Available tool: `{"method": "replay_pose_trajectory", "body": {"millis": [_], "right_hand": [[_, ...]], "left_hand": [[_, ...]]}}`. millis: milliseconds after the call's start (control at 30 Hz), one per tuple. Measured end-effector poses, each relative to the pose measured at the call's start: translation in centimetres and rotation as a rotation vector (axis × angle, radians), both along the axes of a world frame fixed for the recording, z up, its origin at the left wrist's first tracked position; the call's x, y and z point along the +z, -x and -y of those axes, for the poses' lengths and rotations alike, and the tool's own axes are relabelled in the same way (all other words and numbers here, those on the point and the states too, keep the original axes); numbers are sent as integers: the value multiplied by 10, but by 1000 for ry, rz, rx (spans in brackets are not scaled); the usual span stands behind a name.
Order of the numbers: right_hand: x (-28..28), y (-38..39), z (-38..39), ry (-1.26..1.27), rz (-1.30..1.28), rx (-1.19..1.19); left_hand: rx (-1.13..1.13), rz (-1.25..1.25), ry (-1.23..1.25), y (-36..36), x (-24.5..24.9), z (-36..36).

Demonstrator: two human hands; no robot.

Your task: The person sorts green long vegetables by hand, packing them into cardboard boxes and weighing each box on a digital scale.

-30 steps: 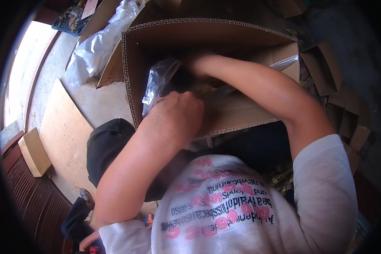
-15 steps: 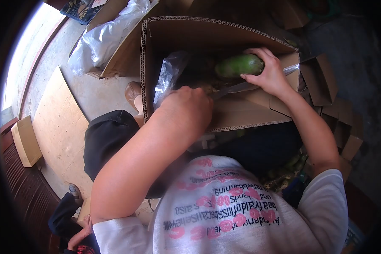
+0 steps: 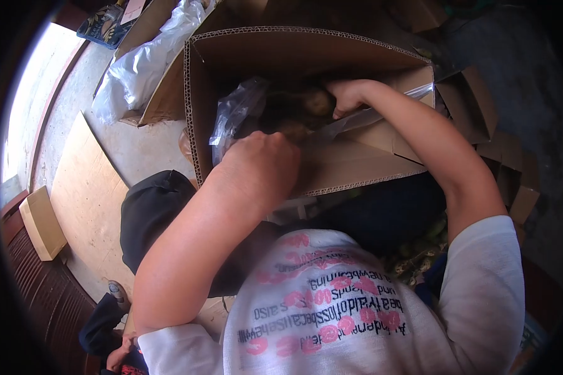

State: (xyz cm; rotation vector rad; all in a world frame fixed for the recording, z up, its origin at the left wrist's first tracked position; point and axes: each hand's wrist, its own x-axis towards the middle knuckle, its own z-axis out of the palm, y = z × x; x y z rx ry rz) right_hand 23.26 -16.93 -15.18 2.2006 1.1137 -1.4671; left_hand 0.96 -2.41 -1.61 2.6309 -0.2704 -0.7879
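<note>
My right hand reaches down into a deep cardboard box. Its thumb and fingers curve around the rounded end of a fruit, dull olive-brown in the shadow; the far fingertips are hidden. My left hand is closed over the box's near left part, its knuckles up and fingertips out of sight. Clear plastic bag film bunches up right at the left hand, and another strip of film lies below my right forearm.
A second carton with white plastic sheeting stands at the upper left. Folded cardboard pieces lie to the right. On the left are a flat board and a small carton. Another person's hand shows at the lower left.
My right hand has moved down and left into the box with the green fruit, which is now deeper in shadow. My left hand stays by the plastic, and the view has shifted slightly.
</note>
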Motion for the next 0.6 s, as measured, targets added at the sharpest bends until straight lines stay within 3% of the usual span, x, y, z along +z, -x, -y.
{"method": "replay_pose_trajectory", "body": {"millis": [33, 133, 167, 267, 467, 567, 600], "right_hand": [[1, 13, -11, 88, 113, -2], [-20, 9, -10, 7, 36, -78], [-28, 10, -4, -149, -14, -70], [-58, 13, 5, -307, 143, 25], [-46, 15, 7, -258, 162, 82], [-44, 20, 9, -307, 295, 150], [-41, 22, 6, -185, 304, 82]], "left_hand": [[6, -21, -10, -1, 3, 0], [19, -41, -26, -2, 7, -2], [19, -20, -25, 1, 4, -3], [31, -8, 12, 2, 4, -5], [75, -63, 37, -4, 9, -2], [78, -72, 17, -6, 11, -3], [70, -64, 9, -5, 10, -2]]}}
